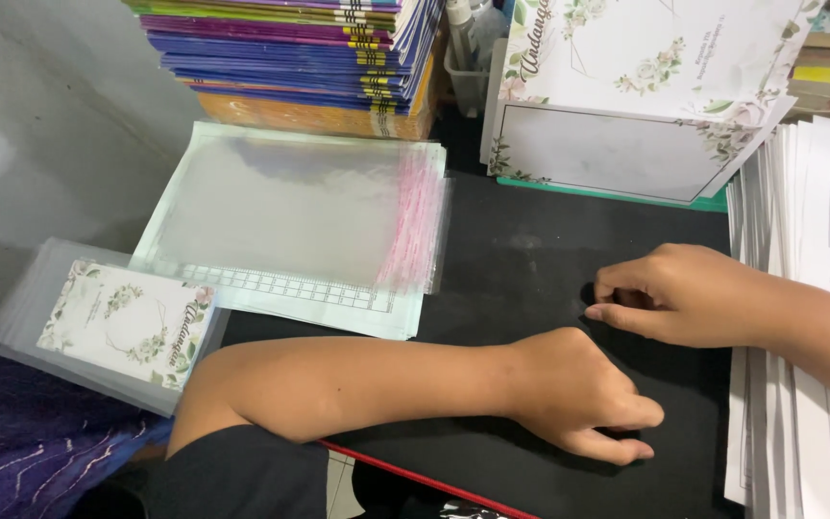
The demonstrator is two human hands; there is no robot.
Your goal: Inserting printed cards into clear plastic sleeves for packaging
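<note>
Fingers of the right hand (670, 293) curl inward, tips pinched together on the black mat (521, 279); whether they grip anything is not visible. Left hand (583, 399) rests just below it, loosely curled, fingertips on the mat, holding nothing visible. Beside the right wrist lies a stack of white printed sheets (818, 221). Farther left sit clear plastic sleeves (290, 207), and a floral card (127, 322) in a sleeve.

Black mat (521, 279), pink-edged clear sleeves (300, 207), white floral cards (636, 67), purple-blue book stack (290, 48).
</note>
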